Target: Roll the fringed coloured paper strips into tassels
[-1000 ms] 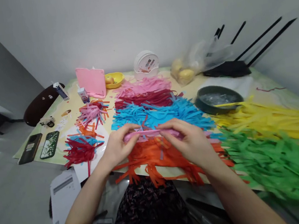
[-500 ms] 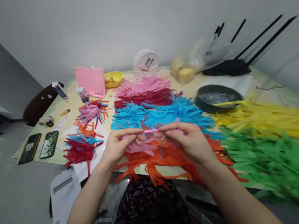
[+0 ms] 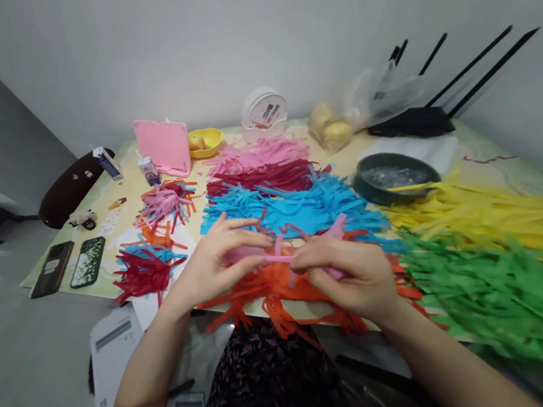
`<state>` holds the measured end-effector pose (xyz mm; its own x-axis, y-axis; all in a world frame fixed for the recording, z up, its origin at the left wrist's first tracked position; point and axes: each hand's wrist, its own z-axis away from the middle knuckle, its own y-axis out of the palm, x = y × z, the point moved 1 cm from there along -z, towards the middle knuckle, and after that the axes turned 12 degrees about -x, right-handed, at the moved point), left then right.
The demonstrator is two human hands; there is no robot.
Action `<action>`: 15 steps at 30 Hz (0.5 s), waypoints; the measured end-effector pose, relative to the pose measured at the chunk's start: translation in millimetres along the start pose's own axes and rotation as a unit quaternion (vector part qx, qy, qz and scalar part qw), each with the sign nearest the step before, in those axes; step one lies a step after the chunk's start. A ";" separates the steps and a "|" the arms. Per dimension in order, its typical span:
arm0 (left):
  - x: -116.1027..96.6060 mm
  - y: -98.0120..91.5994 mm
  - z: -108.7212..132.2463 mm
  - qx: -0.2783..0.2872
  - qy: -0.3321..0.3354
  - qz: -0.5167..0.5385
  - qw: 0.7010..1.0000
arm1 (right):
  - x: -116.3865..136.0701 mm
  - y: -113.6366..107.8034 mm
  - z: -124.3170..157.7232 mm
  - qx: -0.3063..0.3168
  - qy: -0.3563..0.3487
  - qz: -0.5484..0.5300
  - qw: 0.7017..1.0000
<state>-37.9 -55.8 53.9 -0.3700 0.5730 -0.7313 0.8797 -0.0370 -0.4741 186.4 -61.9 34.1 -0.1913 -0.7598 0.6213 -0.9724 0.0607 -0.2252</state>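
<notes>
A twisted pink paper strip [image 3: 277, 258] stretches between my two hands above the table's front edge. My right hand [image 3: 349, 273] is closed on its right end, and pink fringe sticks out above the fist. The fingers of my left hand [image 3: 223, 254] are spread, with thumb and fingertips beside the strip's left part and pink paper behind them. Below the hands lies orange fringed paper [image 3: 274, 291]. Just beyond is blue fringed paper [image 3: 292, 207], then dark red [image 3: 263, 179] and pink fringe [image 3: 264, 154].
Left are mixed tassels [image 3: 144, 272], two phones [image 3: 88, 261], a pink stand [image 3: 163, 146] and small cartons [image 3: 149, 170]. Right are a dark green bowl [image 3: 396, 177], yellow fringe [image 3: 495, 216], green fringe [image 3: 507, 298] and a black router [image 3: 412, 123]. A yellow bowl [image 3: 212, 140] stands at the back.
My left hand has opened from its pinch on the strip, its fingers now lifted and spread. My right hand has turned and lowered slightly, still holding the pink paper.
</notes>
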 end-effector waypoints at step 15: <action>12.3 17.6 5.9 0.028 0.120 -0.189 0.974 | -27.6 -1.2 -24.7 0.268 0.296 -0.134 0.907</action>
<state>-28.7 -54.2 33.7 -0.5774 0.7296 -0.3664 0.6738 0.1724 -0.7185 189.6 -25.0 35.7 -0.1494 -0.2111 0.9660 -0.8204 -0.5189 -0.2403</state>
